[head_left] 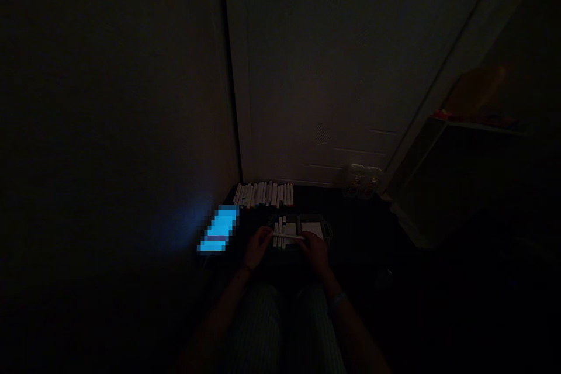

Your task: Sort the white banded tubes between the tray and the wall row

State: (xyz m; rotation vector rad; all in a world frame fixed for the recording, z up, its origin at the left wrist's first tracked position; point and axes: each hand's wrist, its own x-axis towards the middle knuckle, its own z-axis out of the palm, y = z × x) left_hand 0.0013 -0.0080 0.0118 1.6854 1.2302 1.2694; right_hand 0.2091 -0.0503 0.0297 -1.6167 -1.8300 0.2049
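Observation:
A slim white marker (290, 236) is held level between my two hands, over an open case. My left hand (260, 239) pinches its left end, and my right hand (314, 247) has its fingers closed at the right end. Beneath lies the see-through case (328, 232), with several white markers (280, 224) standing side by side in its left part. A pale flat insert (310, 227) shows in its right part, partly covered by my right hand. The dim light hides fine detail of the fingers and marker.
A row of white markers (263, 194) lies along the back of the dark table. At the left, a lit blue screen (220, 230) glows near the wall. Two clear containers (363, 180) stand at the back right. A shelf (480, 124) is farther right.

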